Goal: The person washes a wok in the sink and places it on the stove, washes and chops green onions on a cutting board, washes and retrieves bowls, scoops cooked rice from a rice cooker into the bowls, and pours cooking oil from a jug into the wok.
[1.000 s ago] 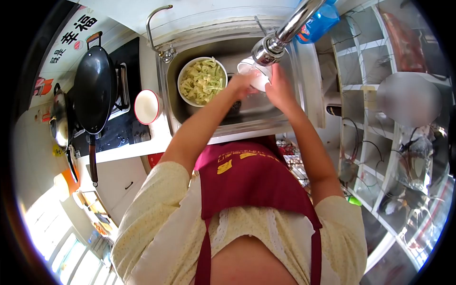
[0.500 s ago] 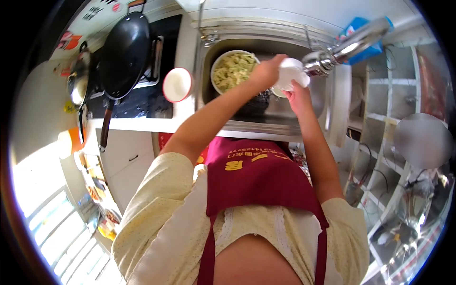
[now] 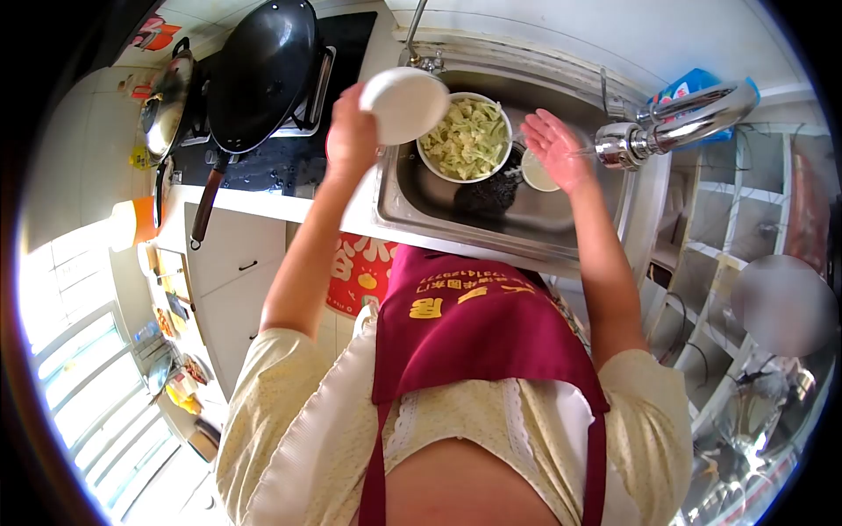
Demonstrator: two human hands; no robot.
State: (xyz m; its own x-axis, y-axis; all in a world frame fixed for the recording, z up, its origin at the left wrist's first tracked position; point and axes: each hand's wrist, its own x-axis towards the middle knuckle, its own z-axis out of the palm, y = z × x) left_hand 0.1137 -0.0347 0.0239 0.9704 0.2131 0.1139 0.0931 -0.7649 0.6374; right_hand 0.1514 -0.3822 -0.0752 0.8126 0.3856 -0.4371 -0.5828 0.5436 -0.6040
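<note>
White and round, one bowl [image 3: 405, 105] is held in the air beside the bowl of chopped greens [image 3: 469, 140], which sits inside the steel sink [image 3: 557, 212]. I take these greens as the centre of the clock. The held bowl is then at ten o'clock. The grip of the left hand [image 3: 353, 136] is narrow, closed on the side of this bowl; whether its inside or its base is showing, I cannot tell. At three o'clock is the right hand [image 3: 554, 151], with a wide grip: the fingers are extended and the palm is visible. Just beside it, farther in the same direction, is the chrome tap [image 3: 624, 145]. At four o'clock, a small pale dish [image 3: 538, 174] is partly covered by the right hand; whether they touch, I cannot tell. Between nine and ten o'clock is a black wok [image 3: 261, 74]. At six o'clock, the person wears a dark red apron [image 3: 482, 333].
</note>
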